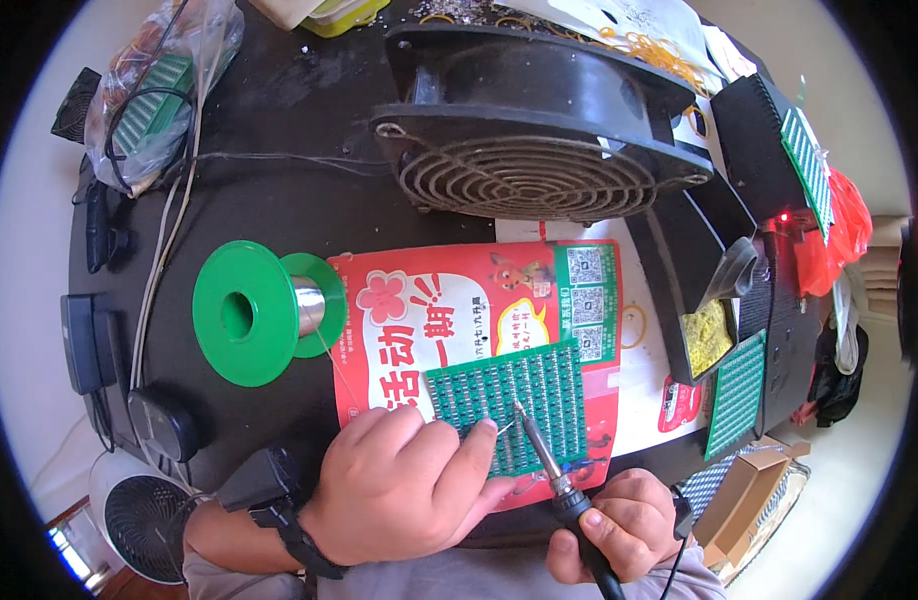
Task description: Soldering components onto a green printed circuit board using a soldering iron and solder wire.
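near the counter's (279, 200) front edge, a green board (524, 405) lies on a red flyer (459, 300). the left hand (404, 485) rests on the board's left part, fingers pinched on a thin solder wire (501, 429). the right hand (619, 525) is clamped on an iron (554, 470), its tip touching the board beside the wire end. a green spool (264, 312) lies left of the flyer, a fan (539, 125) behind it.
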The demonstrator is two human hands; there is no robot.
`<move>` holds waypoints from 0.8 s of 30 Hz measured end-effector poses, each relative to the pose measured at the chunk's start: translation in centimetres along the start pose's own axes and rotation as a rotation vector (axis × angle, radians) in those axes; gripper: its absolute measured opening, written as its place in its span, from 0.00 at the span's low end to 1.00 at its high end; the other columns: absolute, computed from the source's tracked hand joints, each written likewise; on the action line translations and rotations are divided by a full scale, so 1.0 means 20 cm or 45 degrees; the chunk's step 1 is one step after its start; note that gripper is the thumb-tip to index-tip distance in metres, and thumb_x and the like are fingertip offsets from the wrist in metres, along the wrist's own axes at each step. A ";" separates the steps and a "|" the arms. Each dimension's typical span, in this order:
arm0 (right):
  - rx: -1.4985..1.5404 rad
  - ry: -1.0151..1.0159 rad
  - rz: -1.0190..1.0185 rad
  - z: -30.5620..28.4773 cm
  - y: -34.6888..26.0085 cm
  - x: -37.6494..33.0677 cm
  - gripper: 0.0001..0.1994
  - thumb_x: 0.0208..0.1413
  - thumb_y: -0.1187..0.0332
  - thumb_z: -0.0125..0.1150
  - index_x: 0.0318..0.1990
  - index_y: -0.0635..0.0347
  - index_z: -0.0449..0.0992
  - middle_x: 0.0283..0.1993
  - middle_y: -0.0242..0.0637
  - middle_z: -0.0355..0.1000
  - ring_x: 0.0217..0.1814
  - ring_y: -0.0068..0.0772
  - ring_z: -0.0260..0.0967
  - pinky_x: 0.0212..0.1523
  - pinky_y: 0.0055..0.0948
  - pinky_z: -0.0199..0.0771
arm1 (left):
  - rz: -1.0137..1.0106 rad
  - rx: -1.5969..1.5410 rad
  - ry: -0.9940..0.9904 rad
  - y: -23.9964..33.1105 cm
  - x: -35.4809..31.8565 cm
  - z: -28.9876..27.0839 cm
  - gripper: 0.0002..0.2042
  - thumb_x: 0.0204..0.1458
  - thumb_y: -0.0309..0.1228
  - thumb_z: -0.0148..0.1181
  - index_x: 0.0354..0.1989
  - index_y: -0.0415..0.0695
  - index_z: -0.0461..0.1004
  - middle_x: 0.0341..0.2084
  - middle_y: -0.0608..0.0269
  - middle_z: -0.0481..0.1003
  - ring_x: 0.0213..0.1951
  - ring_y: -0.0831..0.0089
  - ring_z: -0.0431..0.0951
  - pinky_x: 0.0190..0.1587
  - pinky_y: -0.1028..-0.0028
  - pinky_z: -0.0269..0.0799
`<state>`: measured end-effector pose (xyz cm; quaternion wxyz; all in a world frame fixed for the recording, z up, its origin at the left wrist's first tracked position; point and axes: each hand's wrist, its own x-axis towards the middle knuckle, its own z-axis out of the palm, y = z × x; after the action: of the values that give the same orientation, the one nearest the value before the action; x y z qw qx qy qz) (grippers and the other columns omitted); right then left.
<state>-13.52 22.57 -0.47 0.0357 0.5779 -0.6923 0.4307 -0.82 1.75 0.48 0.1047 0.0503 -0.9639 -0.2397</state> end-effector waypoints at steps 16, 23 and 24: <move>0.019 -0.054 0.139 -0.04 -0.02 -0.02 0.20 0.48 0.70 0.68 0.49 0.61 0.70 0.29 0.35 0.66 0.25 0.31 0.64 0.27 0.32 0.69 | -0.035 -0.058 0.251 -0.03 -0.01 0.03 0.12 0.42 0.25 0.65 0.37 0.39 0.80 0.26 0.63 0.72 0.28 0.66 0.73 0.32 0.67 0.72; 0.036 -0.142 0.155 -0.04 -0.01 0.01 0.21 0.48 0.71 0.69 0.50 0.61 0.70 0.29 0.34 0.67 0.25 0.30 0.66 0.26 0.31 0.71 | -0.023 -0.044 0.284 -0.03 -0.01 0.01 0.13 0.41 0.25 0.66 0.38 0.40 0.81 0.29 0.64 0.74 0.33 0.63 0.75 0.40 0.61 0.75; 0.031 -0.140 0.148 -0.04 -0.01 0.02 0.21 0.48 0.72 0.69 0.50 0.62 0.70 0.29 0.34 0.67 0.25 0.30 0.66 0.26 0.31 0.70 | -0.010 -0.050 0.294 -0.03 -0.01 0.01 0.14 0.40 0.25 0.66 0.38 0.40 0.81 0.29 0.64 0.74 0.33 0.63 0.75 0.40 0.61 0.75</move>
<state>-13.88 22.79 0.29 -0.0347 0.5599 -0.7203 0.4080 -0.65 1.30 0.04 0.2150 0.0791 -0.9403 -0.2515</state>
